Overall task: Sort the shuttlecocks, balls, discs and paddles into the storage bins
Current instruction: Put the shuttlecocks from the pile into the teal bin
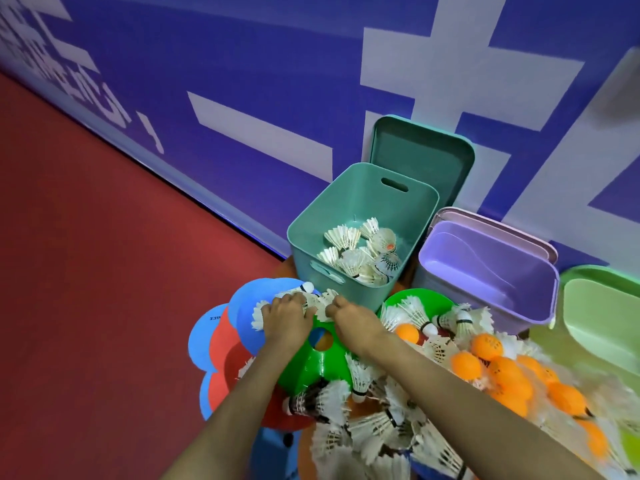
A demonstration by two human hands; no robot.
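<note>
A heap of white feather shuttlecocks (384,427), orange balls (502,372) and flat discs lies on the floor below me. My left hand (285,318) grips several shuttlecocks (277,301) over a blue disc (249,308). My right hand (349,320) pinches a shuttlecock (325,308) at the far edge of a green disc (320,362). Both hands sit just in front of the teal bin (346,202), which holds several shuttlecocks (360,251). To the right of it stands a purple bin (485,271), then a light green bin (602,317).
A teal lid (420,157) leans on the blue wall behind the teal bin. Red and blue discs (216,344) overlap at the left of the heap. Red floor (86,271) stretches to the left. A second green disc (420,299) lies under shuttlecocks by the purple bin.
</note>
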